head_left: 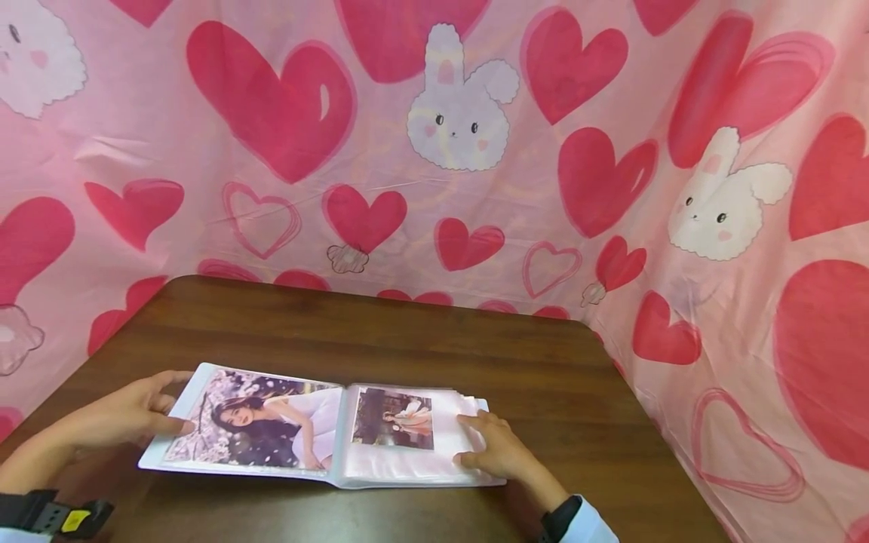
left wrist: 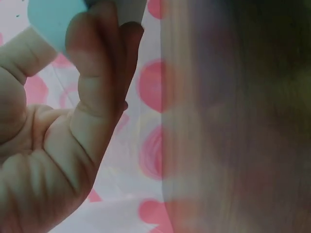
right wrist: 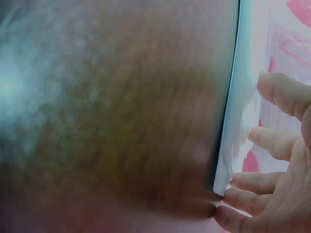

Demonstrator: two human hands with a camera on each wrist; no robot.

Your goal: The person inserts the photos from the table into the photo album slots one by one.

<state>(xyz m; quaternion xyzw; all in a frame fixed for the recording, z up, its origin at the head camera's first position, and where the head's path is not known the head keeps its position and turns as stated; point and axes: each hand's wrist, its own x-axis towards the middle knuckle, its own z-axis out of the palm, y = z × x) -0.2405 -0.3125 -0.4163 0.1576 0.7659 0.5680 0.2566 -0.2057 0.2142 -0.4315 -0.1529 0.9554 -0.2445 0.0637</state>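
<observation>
A photo album point(head_left: 444, 464) with a pale blue border lies open on the brown wooden table. Its left side carries a large portrait print point(head_left: 265, 418) of a person in white among blossoms. On the right side, a smaller photo point(head_left: 394, 418) sits in a clear sleeve. My left hand point(head_left: 129, 411) pinches the album's left edge, thumb on top and the other fingers behind; the left wrist view shows the pale corner point(left wrist: 53, 22) between them. At the right edge, my right hand point(head_left: 498, 449) rests its spread, fairly straight fingers on the page.
The dark wooden table point(head_left: 380, 332) has rounded far corners. A pink curtain point(head_left: 387, 151) with red hearts and white rabbits hangs behind it and along the sides. Black bands point(head_left: 54, 514) circle both wrists.
</observation>
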